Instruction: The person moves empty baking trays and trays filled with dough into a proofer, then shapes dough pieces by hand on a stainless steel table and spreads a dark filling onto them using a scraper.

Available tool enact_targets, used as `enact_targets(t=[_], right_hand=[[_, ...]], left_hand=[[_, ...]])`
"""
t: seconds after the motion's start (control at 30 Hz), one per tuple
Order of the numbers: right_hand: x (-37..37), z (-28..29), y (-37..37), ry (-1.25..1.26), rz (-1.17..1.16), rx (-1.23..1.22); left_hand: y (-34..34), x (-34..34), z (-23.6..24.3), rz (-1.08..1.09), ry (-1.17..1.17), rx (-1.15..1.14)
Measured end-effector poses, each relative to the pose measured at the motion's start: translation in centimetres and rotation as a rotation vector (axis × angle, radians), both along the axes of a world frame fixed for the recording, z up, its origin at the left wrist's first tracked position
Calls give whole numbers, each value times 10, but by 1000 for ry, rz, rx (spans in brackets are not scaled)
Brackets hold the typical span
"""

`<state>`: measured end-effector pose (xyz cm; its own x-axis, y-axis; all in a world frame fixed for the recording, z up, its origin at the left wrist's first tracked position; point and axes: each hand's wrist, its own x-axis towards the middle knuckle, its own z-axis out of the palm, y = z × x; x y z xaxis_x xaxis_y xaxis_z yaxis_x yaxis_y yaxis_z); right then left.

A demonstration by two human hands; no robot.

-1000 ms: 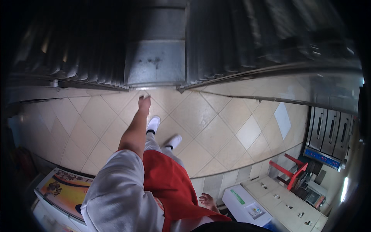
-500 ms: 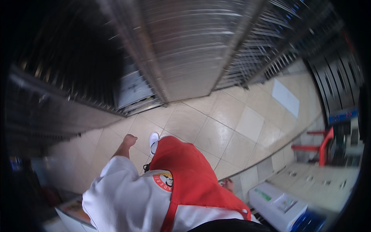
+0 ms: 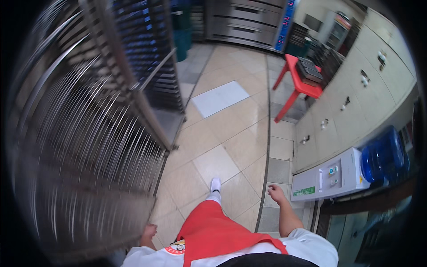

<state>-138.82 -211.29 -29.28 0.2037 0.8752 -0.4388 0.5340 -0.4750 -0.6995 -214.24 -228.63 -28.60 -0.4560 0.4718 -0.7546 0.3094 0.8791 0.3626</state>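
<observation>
My left hand (image 3: pixel 150 230) hangs low beside the metal rack on the left. Its fingers look loosely curled, with nothing visible in them. My right hand (image 3: pixel 276 194) is held out at my right, near the white water dispenser (image 3: pixel 330 175) but apart from it. Its fingers are partly stretched and it holds nothing. A red apron (image 3: pixel 218 227) covers my front over a white top. One white shoe (image 3: pixel 215 184) shows ahead on the tiled floor (image 3: pixel 213 164).
Tall metal racks (image 3: pixel 133 89) line the left. Ahead stands a steel deck oven (image 3: pixel 244 22) with a blue control strip. A red stool (image 3: pixel 296 80) bears dark stacked pans (image 3: pixel 309 71). Pale lockers (image 3: pixel 342 107) run along the right. A blue water bottle (image 3: pixel 384 153) sits on the dispenser.
My view has swung right, from facing the racks to looking along the aisle toward the oven. My right hand has come out from beside the apron; my left hand is lower in view.
</observation>
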Motion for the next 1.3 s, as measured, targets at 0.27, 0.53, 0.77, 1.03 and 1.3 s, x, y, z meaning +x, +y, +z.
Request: enact_targets(t=[0.27,0.53,0.77,1.03,1.3], right_hand=[[57,41,-30,175,-731,-359],[24,-19,102,-36,-520,-690],[183,-110,523,68,-333,-495],[356,93,1050,318,-523,359],[497,-69,1259,-116,-186,-135]], left_hand=[[498,152,-43,-1001,296,246],[945,490,123,-876,-376,724],[1111,407,7,-930,-29,367],[1165,304,-11,-251,99,-140],[1496,462,-91,-191,-321,-18]])
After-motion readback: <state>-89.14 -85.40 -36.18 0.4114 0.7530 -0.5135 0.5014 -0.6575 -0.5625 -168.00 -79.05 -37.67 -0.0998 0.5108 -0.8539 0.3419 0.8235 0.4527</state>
